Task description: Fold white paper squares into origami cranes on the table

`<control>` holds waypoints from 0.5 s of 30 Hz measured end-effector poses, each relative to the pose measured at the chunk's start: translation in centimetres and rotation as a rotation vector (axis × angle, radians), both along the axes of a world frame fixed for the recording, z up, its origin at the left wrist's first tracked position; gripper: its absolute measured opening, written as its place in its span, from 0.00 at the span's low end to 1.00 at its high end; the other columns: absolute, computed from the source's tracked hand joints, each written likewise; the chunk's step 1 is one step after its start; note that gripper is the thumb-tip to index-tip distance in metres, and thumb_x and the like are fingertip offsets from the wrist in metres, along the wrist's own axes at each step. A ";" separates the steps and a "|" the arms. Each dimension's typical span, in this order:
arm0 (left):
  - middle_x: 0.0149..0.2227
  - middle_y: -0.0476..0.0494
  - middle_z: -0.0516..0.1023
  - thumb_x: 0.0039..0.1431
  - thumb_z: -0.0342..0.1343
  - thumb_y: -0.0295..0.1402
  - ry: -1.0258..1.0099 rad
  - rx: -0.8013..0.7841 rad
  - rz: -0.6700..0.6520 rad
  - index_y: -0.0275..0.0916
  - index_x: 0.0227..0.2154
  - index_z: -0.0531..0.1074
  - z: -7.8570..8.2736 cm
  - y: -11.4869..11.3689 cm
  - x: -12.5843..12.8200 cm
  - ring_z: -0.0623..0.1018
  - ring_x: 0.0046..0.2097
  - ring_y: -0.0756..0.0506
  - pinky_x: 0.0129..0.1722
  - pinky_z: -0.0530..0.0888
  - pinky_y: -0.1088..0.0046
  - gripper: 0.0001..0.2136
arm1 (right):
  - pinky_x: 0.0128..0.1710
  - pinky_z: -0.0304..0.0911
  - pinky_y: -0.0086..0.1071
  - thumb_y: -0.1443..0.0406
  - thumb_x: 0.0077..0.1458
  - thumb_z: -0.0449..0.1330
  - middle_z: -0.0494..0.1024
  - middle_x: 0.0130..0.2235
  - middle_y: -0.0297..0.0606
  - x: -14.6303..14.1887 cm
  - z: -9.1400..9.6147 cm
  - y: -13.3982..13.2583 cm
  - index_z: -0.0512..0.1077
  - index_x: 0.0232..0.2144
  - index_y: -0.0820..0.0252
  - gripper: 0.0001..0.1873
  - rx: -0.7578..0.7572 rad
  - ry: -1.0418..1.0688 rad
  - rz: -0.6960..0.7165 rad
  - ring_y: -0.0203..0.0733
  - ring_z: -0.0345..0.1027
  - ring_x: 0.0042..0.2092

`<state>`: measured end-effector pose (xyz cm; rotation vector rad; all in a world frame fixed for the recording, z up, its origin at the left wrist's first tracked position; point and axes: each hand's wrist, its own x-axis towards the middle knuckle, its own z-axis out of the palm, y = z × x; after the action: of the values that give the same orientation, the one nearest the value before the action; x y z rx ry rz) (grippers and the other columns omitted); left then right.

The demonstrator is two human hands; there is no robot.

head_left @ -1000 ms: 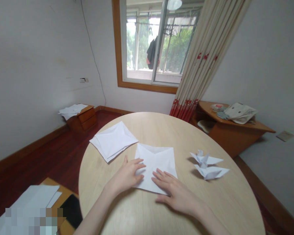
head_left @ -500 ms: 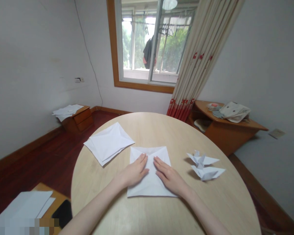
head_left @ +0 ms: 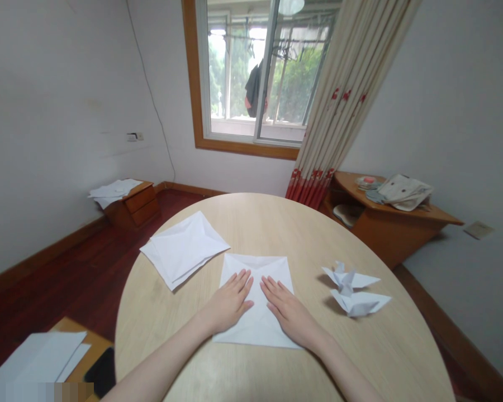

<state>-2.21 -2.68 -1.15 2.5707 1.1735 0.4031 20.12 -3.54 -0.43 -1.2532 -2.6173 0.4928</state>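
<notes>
Round wooden table [head_left: 373, 357]: two paper cranes [head_left: 352, 288] done at right, folded sheets [head_left: 184, 249] at far left; flat, ungripping left hand [head_left: 228, 294] and right hand [head_left: 289, 315] press creased paper sheet [head_left: 256, 326], hands apart.

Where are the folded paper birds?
In the head view, the paper cranes sit toward the right of the round table, just right of the person's right hand.

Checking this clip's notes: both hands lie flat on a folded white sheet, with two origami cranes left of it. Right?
No: the head view shows the two origami cranes right of the folded white sheet, not left. The left hand and right hand do lie flat on it.
</notes>
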 end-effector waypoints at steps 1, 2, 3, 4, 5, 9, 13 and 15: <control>0.66 0.33 0.47 0.68 0.42 0.38 0.004 0.013 0.006 0.33 0.63 0.51 -0.1 0.0 0.0 0.45 0.67 0.42 0.65 0.49 0.58 0.24 | 0.65 0.41 0.48 0.63 0.66 0.43 0.48 0.67 0.41 0.0 0.2 -0.1 0.49 0.65 0.58 0.26 -0.004 -0.020 0.001 0.42 0.37 0.67; 0.66 0.33 0.47 0.68 0.42 0.38 0.009 0.017 0.011 0.34 0.63 0.51 -0.2 0.0 0.0 0.45 0.67 0.42 0.65 0.49 0.58 0.24 | 0.65 0.40 0.49 0.62 0.66 0.43 0.48 0.67 0.40 0.0 0.3 -0.2 0.49 0.65 0.57 0.27 -0.006 -0.039 -0.001 0.42 0.36 0.67; 0.66 0.34 0.47 0.68 0.42 0.38 0.014 0.012 0.011 0.34 0.63 0.51 -0.1 0.0 0.0 0.46 0.67 0.42 0.65 0.49 0.57 0.24 | 0.65 0.39 0.50 0.61 0.66 0.43 0.48 0.67 0.39 0.0 0.5 -0.3 0.48 0.65 0.56 0.27 -0.008 -0.059 -0.008 0.43 0.36 0.67; 0.66 0.34 0.47 0.68 0.43 0.37 0.018 -0.004 0.004 0.34 0.63 0.51 -0.1 0.0 -0.1 0.46 0.67 0.41 0.65 0.49 0.57 0.24 | 0.65 0.38 0.51 0.61 0.66 0.43 0.47 0.67 0.38 0.0 0.6 -0.4 0.48 0.65 0.55 0.27 -0.011 -0.079 -0.018 0.43 0.35 0.67; 0.66 0.34 0.47 0.68 0.44 0.36 0.019 -0.029 -0.008 0.35 0.63 0.52 0.1 0.0 -0.3 0.47 0.67 0.41 0.65 0.49 0.56 0.23 | 0.65 0.37 0.52 0.60 0.66 0.43 0.47 0.67 0.38 0.0 0.7 -0.5 0.47 0.65 0.54 0.27 -0.015 -0.097 -0.030 0.43 0.35 0.68; 0.65 0.40 0.52 0.65 0.44 0.26 -0.034 -0.161 -0.099 0.38 0.62 0.55 1.1 -0.1 -1.2 0.50 0.67 0.44 0.64 0.52 0.60 0.23 | 0.65 0.37 0.52 0.59 0.66 0.42 0.46 0.67 0.36 0.0 0.7 -0.8 0.46 0.65 0.51 0.27 -0.031 -0.125 -0.064 0.44 0.34 0.68; 0.64 0.43 0.55 0.65 0.44 0.26 -0.078 -0.285 -0.162 0.43 0.61 0.60 2.5 -0.4 -2.1 0.52 0.66 0.44 0.64 0.51 0.59 0.21 | 0.64 0.36 0.54 0.57 0.67 0.41 0.45 0.67 0.34 0.1 0.7 -1.0 0.47 0.65 0.46 0.26 -0.045 -0.108 -0.071 0.45 0.33 0.68; 0.65 0.40 0.51 0.64 0.50 0.33 -0.035 -0.337 -0.181 0.42 0.62 0.57 3.1 -0.6 -2.4 0.49 0.67 0.41 0.64 0.48 0.55 0.23 | 0.64 0.34 0.55 0.56 0.67 0.41 0.44 0.68 0.33 0.2 0.8 -1.0 0.48 0.64 0.44 0.25 -0.060 -0.105 -0.070 0.45 0.32 0.68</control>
<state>-4.59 -3.28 1.97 2.3384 0.8984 0.1888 20.31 -4.58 0.32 -1.4205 -2.6512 0.5107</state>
